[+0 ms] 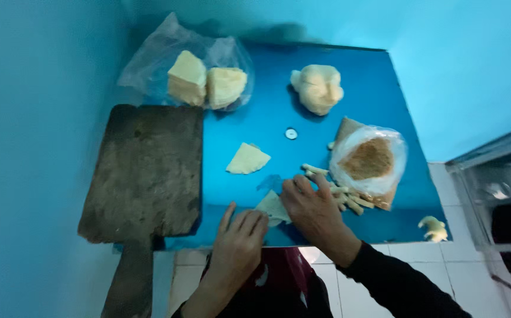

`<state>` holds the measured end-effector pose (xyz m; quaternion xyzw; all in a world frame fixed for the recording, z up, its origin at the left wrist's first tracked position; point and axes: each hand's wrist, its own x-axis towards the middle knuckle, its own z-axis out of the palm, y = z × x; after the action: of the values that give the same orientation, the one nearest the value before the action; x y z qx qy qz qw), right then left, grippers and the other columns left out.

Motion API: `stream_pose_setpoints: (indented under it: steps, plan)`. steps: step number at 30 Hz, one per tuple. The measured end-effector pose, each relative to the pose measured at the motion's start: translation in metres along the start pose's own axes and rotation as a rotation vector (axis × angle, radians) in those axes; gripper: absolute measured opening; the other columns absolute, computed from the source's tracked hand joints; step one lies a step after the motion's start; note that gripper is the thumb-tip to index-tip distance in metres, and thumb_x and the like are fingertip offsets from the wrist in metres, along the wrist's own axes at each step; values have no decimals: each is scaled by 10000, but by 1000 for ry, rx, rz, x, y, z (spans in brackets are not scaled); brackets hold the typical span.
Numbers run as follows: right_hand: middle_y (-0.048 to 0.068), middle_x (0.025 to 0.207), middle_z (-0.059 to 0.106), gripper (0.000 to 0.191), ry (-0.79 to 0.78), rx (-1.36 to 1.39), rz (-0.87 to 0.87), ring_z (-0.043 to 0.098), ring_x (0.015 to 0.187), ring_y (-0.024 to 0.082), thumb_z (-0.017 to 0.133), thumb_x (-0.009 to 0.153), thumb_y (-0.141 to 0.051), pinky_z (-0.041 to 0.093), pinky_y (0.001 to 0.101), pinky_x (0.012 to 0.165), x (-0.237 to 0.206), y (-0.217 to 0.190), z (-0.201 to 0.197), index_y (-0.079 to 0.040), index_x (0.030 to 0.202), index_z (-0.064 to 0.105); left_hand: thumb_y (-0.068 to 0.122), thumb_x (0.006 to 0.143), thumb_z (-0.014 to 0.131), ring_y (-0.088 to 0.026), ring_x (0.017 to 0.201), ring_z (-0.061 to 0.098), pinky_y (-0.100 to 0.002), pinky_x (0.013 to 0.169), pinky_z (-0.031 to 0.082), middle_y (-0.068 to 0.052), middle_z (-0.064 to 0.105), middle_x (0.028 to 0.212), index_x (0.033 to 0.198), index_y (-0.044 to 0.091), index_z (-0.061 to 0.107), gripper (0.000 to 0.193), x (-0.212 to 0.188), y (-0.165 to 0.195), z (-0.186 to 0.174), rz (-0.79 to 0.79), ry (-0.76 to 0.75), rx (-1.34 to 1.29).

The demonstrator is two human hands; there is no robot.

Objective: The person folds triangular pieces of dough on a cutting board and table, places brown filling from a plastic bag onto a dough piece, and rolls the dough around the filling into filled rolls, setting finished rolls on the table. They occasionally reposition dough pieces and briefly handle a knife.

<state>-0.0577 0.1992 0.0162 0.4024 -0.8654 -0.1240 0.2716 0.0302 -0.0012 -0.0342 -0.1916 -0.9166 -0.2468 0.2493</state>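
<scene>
My left hand (237,238) and my right hand (311,209) rest together on a thin pale wrapper sheet (272,206) at the front edge of the blue table (349,106). Both press on it with curled fingers. Just right of my right hand lie several pale rolled sticks (349,200). Another triangular wrapper (247,159) lies flat a little farther back.
A dark worn wooden board (146,171) covers the table's left side. At the back sit two pale blocks in a clear plastic bag (208,85) and a dough lump (318,88). A bag of brown crumbs (370,159) lies right; a small dough bit (434,228) at the front right corner.
</scene>
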Motion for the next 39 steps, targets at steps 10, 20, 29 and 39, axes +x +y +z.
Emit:
stream_pose_setpoints:
  steps: [10,20,29,39]
  plan:
    - [229,1064,706,388,6,655,743,699,1001,435,665,925,-7,568,493,751,-22,137,-29,-38,1293,544,208,916,700,-315,1003,615,-504,917,462,-141,658,1042,1046,41,668,214,14,13,-17,-230,-58,99]
    - [340,967,643,415,96,426,561,708,903,483,704,962,-11,575,490,672,-20,121,11,33,1233,393,138,859,721,-309,997,649,-489,824,442,-140,662,1121,1209,62,587,382,28,21,-37,-448,-214,-220]
    - [254,1220,671,298,101,637,313,710,953,297,802,905,-107,605,338,781,9,83,-47,-207,1116,617,99,948,647,-310,950,648,-481,806,462,-115,676,968,1042,71,628,100,25,6,-30,-384,-134,-174]
    - [135,1064,737,648,-155,1003,264,737,921,258,719,942,-93,588,377,737,9,-16,-20,-111,1519,424,109,951,662,-300,877,631,-469,761,445,-102,655,915,983,71,640,54,16,-4,-19,-330,-34,-159]
